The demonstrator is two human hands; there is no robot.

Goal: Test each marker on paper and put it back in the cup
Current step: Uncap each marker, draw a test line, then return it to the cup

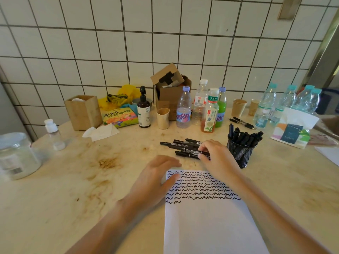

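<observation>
Right hand (216, 158) fingers curl onto one black marker (190, 154) in the loose marker pile (181, 145), mid-desk just beyond the paper's far edge; grip looks like a pinch. Left hand (157, 178) flat, fingers relaxed, pressing the far-left corner of the paper (211, 226), which carries rows of black squiggles. Mesh cup (240, 153), full of markers, stands just right of the right hand. Bottles (200, 107) and cardboard box (170, 88) along the desk's far edge.

— Any print you can read?
— The book (120, 117) near the table's far edge says "不生气 好好地说". The tea bottle (210, 114) reads "东方树叶".
— And the purple-capped bottle (183, 109)?
— Only "nten". Marker print is too small.
</observation>
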